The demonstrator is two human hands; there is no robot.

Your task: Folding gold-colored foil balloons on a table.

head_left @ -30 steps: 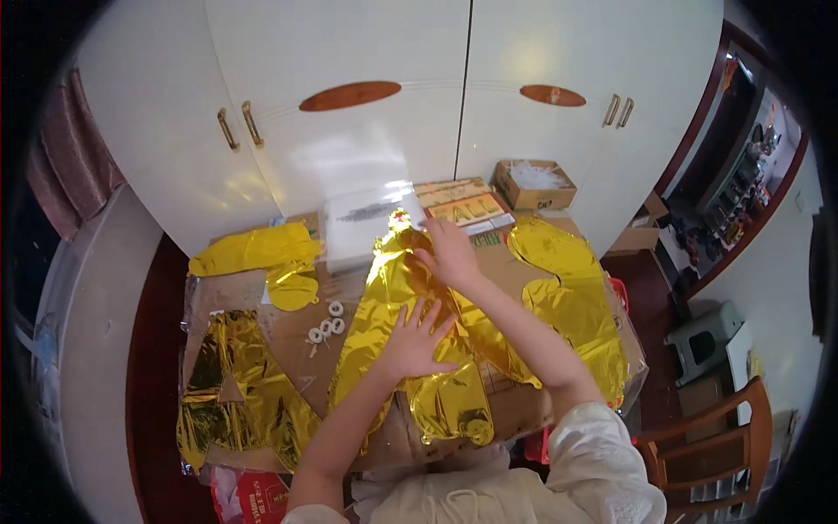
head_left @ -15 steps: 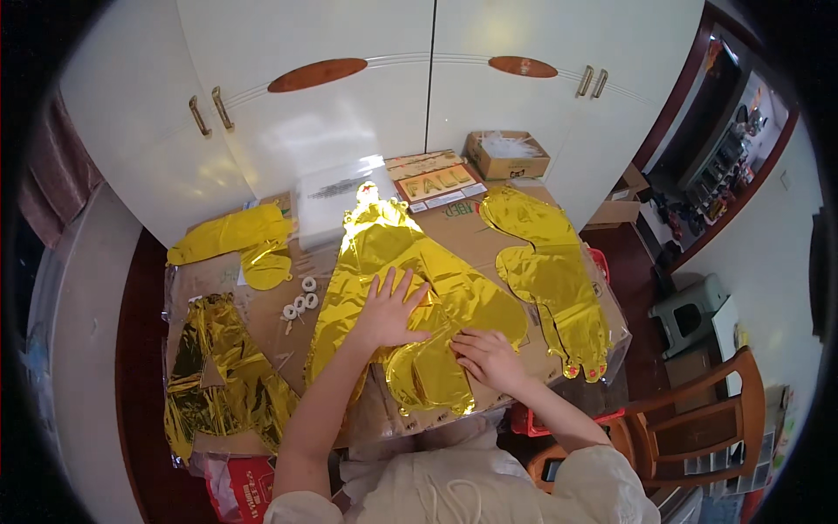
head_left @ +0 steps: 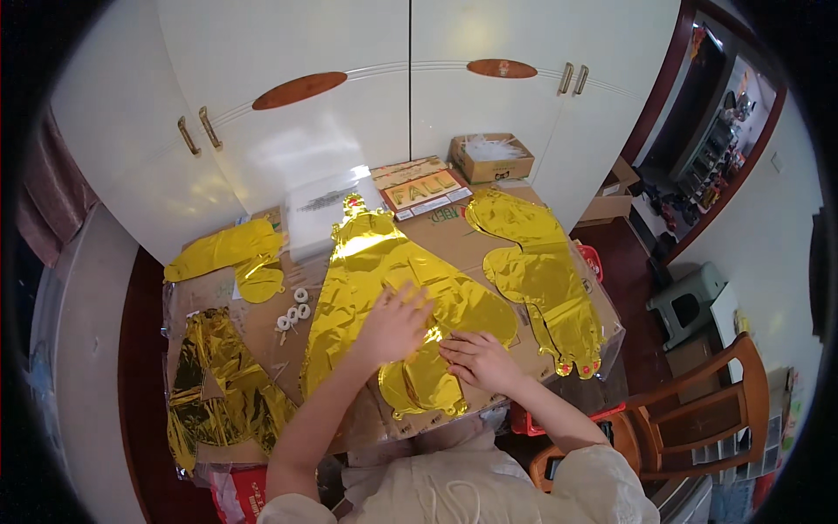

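Note:
A flat, shiny gold foil balloon (head_left: 375, 275) is spread in the middle of the cardboard-topped table, its narrow end with a red-marked tab pointing away from me. Near the front edge, a lobe of foil (head_left: 419, 384) lies in front of my hands. My left hand (head_left: 394, 325) is over the balloon's middle, fingers apart and slightly blurred; whether it touches the foil I cannot tell. Just to its right, my right hand (head_left: 482, 360) rests on the foil with fingers lying flat and close together. Neither hand visibly grips anything.
More flat gold foil balloons lie on the right (head_left: 541, 279), at the far left (head_left: 231, 253) and near left (head_left: 223, 375). White rolls (head_left: 295, 310) sit left of centre. Behind are a clear plastic pack (head_left: 325, 214), a printed box (head_left: 423, 188) and an open carton (head_left: 493, 162). A wooden chair (head_left: 698, 419) stands right.
My left hand, flat on the foil before, has its fingers raised and somewhat closer together. My right hand stays at about the same spot on the foil. The whole view has shifted slightly.

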